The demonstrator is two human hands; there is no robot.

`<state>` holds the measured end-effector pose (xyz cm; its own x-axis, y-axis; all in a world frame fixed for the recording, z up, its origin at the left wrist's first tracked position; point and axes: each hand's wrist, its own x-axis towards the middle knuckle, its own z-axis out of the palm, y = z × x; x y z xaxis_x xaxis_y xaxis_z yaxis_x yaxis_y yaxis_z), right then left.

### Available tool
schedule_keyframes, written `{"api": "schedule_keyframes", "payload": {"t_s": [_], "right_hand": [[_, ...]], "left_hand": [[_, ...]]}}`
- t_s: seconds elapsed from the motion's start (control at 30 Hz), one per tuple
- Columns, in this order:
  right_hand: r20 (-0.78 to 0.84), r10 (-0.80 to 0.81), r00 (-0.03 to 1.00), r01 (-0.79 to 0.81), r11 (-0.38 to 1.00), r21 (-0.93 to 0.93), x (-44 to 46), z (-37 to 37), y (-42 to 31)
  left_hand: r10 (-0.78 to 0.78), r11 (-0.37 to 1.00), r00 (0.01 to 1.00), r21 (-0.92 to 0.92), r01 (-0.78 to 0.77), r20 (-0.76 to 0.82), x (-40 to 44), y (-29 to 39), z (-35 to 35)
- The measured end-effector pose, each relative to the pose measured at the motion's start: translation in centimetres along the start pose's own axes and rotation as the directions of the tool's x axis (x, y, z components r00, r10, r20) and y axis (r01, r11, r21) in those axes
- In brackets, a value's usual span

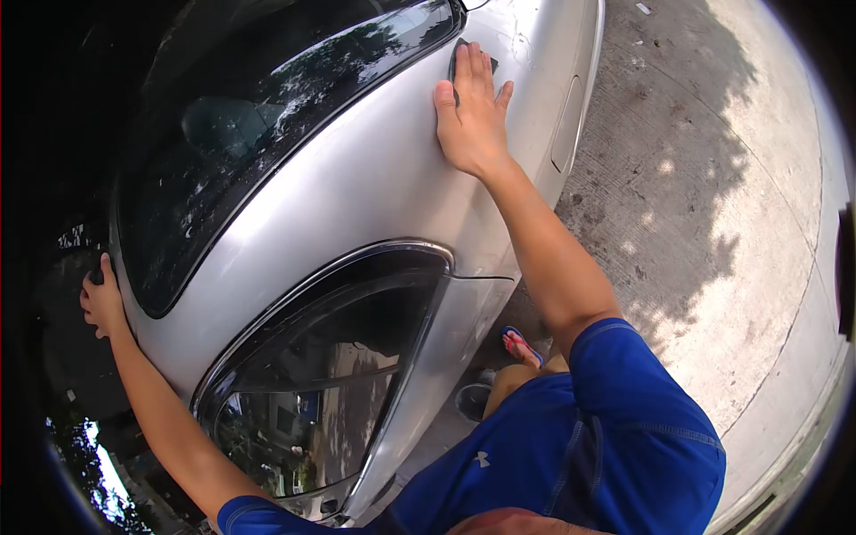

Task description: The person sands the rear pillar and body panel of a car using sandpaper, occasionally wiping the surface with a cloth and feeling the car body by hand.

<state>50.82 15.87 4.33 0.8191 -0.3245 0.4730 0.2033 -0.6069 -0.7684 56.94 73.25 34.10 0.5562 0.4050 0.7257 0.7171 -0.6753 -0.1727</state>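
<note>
My right hand (474,125) lies with fingers extended over a thin dark pad (459,85), pressing it to the silver car body (357,169) beside the rear glass. Whether the pad is cloth or abrasive sheet is not clear. Far to the left, my left hand (105,303) is at the edge of the car's roof, its fingers curled round a small dark thing (95,275) that I cannot make out. Between my arms is the car's dark side window (312,392), bordered by shiny trim.
The dark rear glass (267,116) reflects trees. A closed fuel flap (566,125) is on the car's side. Concrete ground (678,223) lies to the right, part shaded. Below, near my sandalled foot (522,346), stands a dark bucket-like container (473,401).
</note>
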Motion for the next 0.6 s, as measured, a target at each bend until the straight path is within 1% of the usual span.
{"api": "schedule_keyframes", "payload": {"t_s": [0.03, 0.1, 0.13, 0.17, 0.2, 0.23, 0.27, 0.33, 0.4, 0.43, 0.47, 0.5, 0.53, 0.57, 0.6], "right_hand": [[-0.011, 0.003, 1.000, -0.004, 1.000, 0.000, -0.1, 0.4, -0.9], [0.085, -0.184, 0.979, 0.181, 0.983, 0.035, -4.2, 1.0, -6.1], [0.145, -0.272, 0.951, 0.269, 0.962, 0.039, -5.7, 1.2, -8.0], [0.150, -0.292, 0.945, 0.292, 0.956, 0.023, -5.9, 1.3, -8.1], [0.121, -0.255, 0.959, 0.256, 0.967, 0.006, -5.3, 1.7, -7.5], [0.069, -0.179, 0.981, 0.179, 0.984, 0.009, -5.2, 2.5, -7.5], [0.025, -0.096, 0.995, 0.095, 0.995, 0.015, -4.2, 3.5, -6.7], [-0.088, 0.068, 0.994, -0.068, 0.998, 0.003, -2.2, 3.4, -4.4], [0.006, -0.117, 0.993, 0.117, 0.993, -0.021, -2.7, 2.0, -5.9], [0.068, -0.178, 0.982, 0.179, 0.984, -0.010, -4.6, 2.0, -7.4], [0.133, -0.226, 0.965, 0.226, 0.974, 0.015, -6.4, 2.3, -8.4], [0.060, -0.015, 0.998, 0.016, 1.000, -0.016, -3.8, 2.2, -3.9], [-0.018, 0.183, 0.983, -0.183, 0.982, -0.039, -0.9, 2.1, 0.9], [-0.002, 0.229, 0.974, -0.228, 0.970, -0.080, -1.0, 2.0, 1.2], [0.043, 0.129, 0.991, -0.127, 0.991, -0.045, -2.2, 1.2, 0.3]], "left_hand": [[0.075, 0.997, 0.993, 0.031, -0.073, -0.085, 0.1, -0.5, 0.6], [0.215, 0.976, 0.939, 0.082, -0.201, -0.266, 0.5, 0.2, 1.4], [0.207, 0.977, 0.930, 0.016, -0.213, -0.304, 0.3, 0.3, 1.4], [0.218, 0.968, 0.913, -0.039, -0.246, -0.344, 0.2, 0.5, 0.8], [0.216, 0.959, 0.901, -0.093, -0.268, -0.375, -0.3, 0.1, 0.4], [0.297, 0.893, 0.865, -0.205, -0.402, -0.404, 0.0, -0.1, -0.4], [0.379, 0.812, 0.719, -0.162, -0.560, -0.583, -1.1, 1.1, -2.2], [0.426, 0.677, 0.615, -0.217, -0.703, -0.664, -5.0, 5.4, -7.8], [0.462, 0.447, 0.577, -0.385, -0.808, -0.674, -9.5, 9.5, -11.6], [0.538, 0.299, 0.566, -0.486, -0.821, -0.625, -12.6, 11.3, -13.5], [0.627, 0.150, 0.530, -0.580, -0.801, -0.571, -16.0, 12.5, -15.3], [0.773, 0.106, 0.376, -0.480, -0.871, -0.511, -19.0, 13.3, -16.9], [0.877, 0.047, 0.224, -0.387, -0.921, -0.425, -21.7, 13.8, -18.2], [0.924, -0.017, 0.130, -0.379, -0.925, -0.359, -24.2, 14.3, -18.8], [0.953, -0.087, 0.030, -0.369, -0.925, -0.301, -26.4, 15.2, -18.7]]}}
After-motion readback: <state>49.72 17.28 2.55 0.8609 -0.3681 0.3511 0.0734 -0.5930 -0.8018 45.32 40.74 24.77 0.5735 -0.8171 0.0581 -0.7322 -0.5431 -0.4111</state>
